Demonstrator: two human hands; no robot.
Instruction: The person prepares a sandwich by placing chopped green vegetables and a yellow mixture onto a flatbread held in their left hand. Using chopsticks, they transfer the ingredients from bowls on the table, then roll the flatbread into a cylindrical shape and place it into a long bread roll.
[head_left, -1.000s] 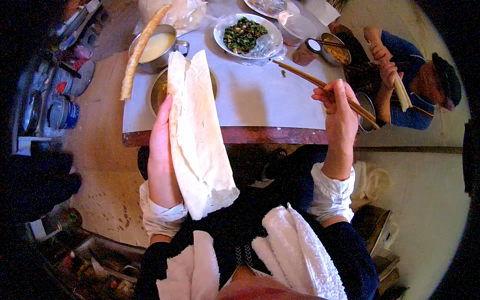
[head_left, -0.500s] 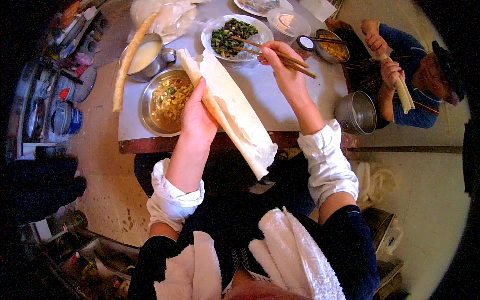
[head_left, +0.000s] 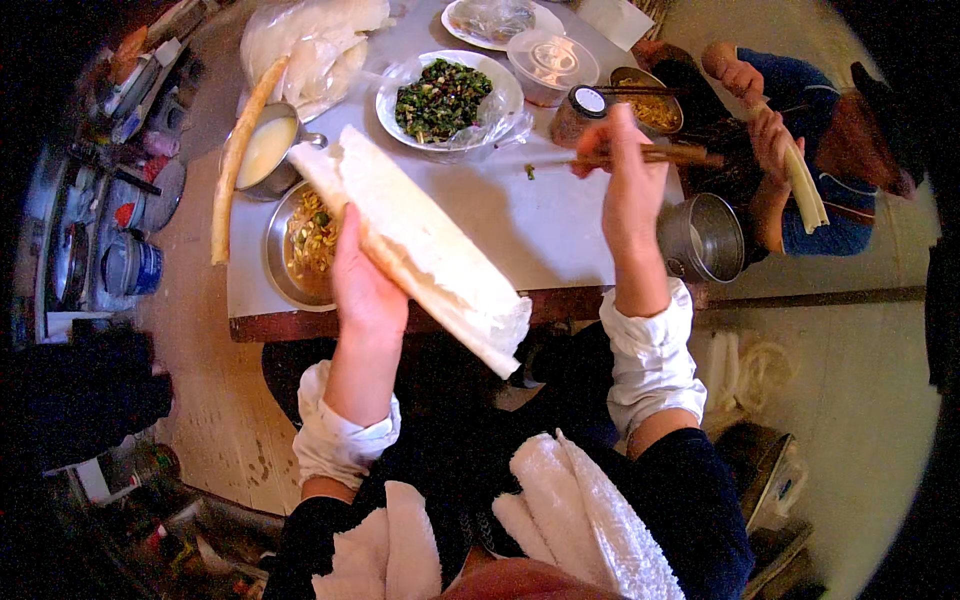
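Note:
My left hand (head_left: 368,285) is closed around the lower left edge of a large thin flatbread (head_left: 425,245), which slants over the table's front edge with one long side folded up. Toward the right, my right hand (head_left: 632,190) grips a pair of wooden chopsticks (head_left: 685,156), their tips smeared by motion and pointing left. A small bit of green (head_left: 530,172) lies on the table by the tips. Beyond it is a white bowl (head_left: 384,112) of chopped dark greens. A metal bowl (head_left: 277,270) of bean sprouts sits partly hidden behind my left hand and the flatbread.
A long rolled bread stick (head_left: 238,170) leans by a metal mug (head_left: 290,180) of pale liquid. At the back are a plastic bag (head_left: 340,30), a covered plate (head_left: 460,30), a clear tub (head_left: 553,65) and a jar (head_left: 577,117). An empty-looking metal pot (head_left: 725,235) stands right, near another person (head_left: 820,130) holding a roll.
My right hand has swung right and nearer, drawing the chopsticks away from the greens. The flatbread has shifted slightly left with my left hand. A green bit now shows on the table.

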